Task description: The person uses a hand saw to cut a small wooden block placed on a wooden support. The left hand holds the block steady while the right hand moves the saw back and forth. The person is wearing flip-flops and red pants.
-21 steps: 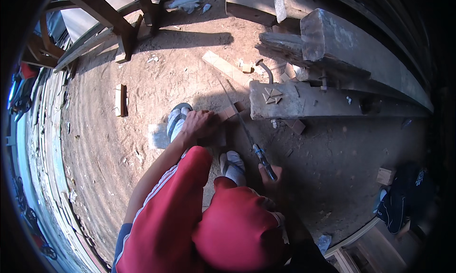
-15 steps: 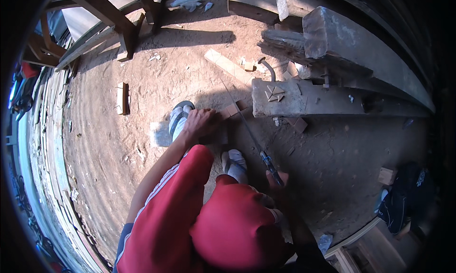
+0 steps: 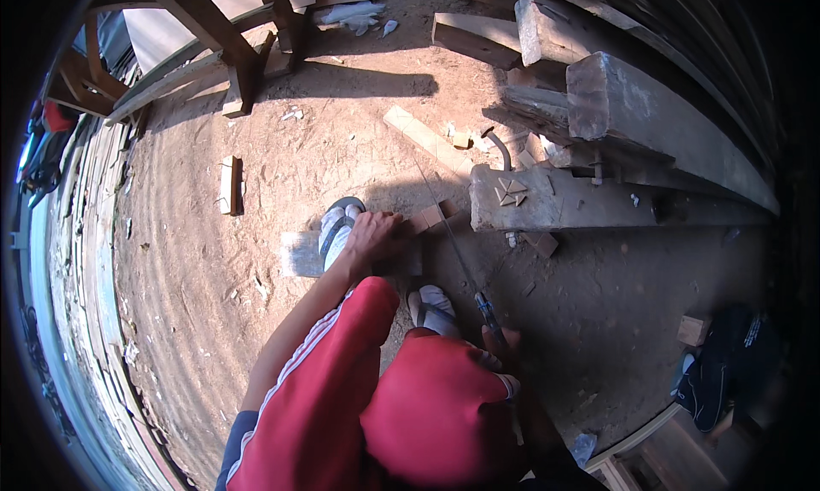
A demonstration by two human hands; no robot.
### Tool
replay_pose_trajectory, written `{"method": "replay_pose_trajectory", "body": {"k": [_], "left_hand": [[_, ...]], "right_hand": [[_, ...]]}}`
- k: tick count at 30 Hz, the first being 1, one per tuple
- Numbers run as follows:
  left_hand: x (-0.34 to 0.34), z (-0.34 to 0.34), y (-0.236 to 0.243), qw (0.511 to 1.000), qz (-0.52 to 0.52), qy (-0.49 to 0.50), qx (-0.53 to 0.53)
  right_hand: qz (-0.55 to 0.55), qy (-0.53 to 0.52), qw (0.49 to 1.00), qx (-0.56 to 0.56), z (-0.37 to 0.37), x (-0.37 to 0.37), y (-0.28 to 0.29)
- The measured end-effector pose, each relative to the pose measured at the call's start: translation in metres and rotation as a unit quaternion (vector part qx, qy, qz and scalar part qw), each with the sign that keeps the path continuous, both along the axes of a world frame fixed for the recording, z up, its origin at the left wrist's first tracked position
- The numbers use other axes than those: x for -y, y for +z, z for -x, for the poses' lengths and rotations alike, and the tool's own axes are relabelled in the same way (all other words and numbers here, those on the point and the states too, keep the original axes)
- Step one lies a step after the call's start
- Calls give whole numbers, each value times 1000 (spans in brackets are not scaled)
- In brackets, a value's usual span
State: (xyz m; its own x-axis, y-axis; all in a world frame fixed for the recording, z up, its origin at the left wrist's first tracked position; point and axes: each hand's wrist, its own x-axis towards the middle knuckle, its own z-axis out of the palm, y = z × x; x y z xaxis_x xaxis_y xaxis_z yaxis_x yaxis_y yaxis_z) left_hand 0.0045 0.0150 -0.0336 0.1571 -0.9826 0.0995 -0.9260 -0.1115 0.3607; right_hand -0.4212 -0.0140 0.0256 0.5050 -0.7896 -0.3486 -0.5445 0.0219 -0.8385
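Observation:
My left hand (image 3: 373,235) is closed over the near end of a short wooden strip (image 3: 427,219), beside my sandalled foot (image 3: 334,228). Part of the strip is hidden under the fingers. A handsaw (image 3: 462,260) lies with its thin blade across the strip, just right of that hand. Its handle is in my right hand (image 3: 507,341), which is closed and in shadow near my knee. Beneath the foot is a flat pale board (image 3: 301,254). My other sandalled foot (image 3: 437,310) stands nearer me, between the saw and my red-trousered leg.
A heavy beam (image 3: 547,202) with small wooden wedges (image 3: 512,192) on it lies at right, near a bent bolt (image 3: 498,144). A marked plank (image 3: 424,139) lies ahead. Left stand a small block (image 3: 228,186) and a wooden frame (image 3: 231,55). Dark cloth (image 3: 722,367) lies at right.
The whole view has shifted, so the scene sits lower and further right. The saw has moved slightly forward across the strip. Both hands keep their holds.

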Motion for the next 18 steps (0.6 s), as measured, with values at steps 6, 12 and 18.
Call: {"method": "replay_pose_trajectory", "body": {"k": [6,12,18], "left_hand": [[8,4,14,998,-56,7,-21],[12,3,22,989,-141,3,-34],[12,0,25,990,-135,-21,-34]], "right_hand": [[144,-26,989,27,40,-16,-31],[10,-14,998,-53,-45,7,48],[113,-3,994,1,-37,3,19]]}}
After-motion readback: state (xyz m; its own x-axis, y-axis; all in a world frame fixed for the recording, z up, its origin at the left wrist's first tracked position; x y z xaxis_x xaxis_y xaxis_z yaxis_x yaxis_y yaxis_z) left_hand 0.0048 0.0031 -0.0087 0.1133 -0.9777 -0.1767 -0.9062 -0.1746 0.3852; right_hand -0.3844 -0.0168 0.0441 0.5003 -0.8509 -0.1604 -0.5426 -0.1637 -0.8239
